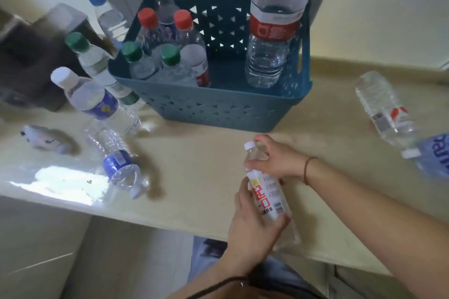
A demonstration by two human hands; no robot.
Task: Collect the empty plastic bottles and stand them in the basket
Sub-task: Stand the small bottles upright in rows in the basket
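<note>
A white-labelled bottle (267, 195) with a white cap is held above the table's front edge. My left hand (252, 228) grips its lower body and my right hand (274, 158) holds its neck near the cap. Behind them stands the blue basket (218, 109) with several capped bottles upright in its left half and a large red-labelled bottle (274, 31) at its right. One blue-labelled bottle (116, 162) lies on the table at the left. Three bottles (94, 97) stand left of the basket. Two more bottles (386, 109) lie at the far right.
A dark box-like object (31, 60) sits at the back left beside the standing bottles. A small pale toy (43, 139) lies on the beige table (194, 177) at the left. The table's front edge runs just under my hands.
</note>
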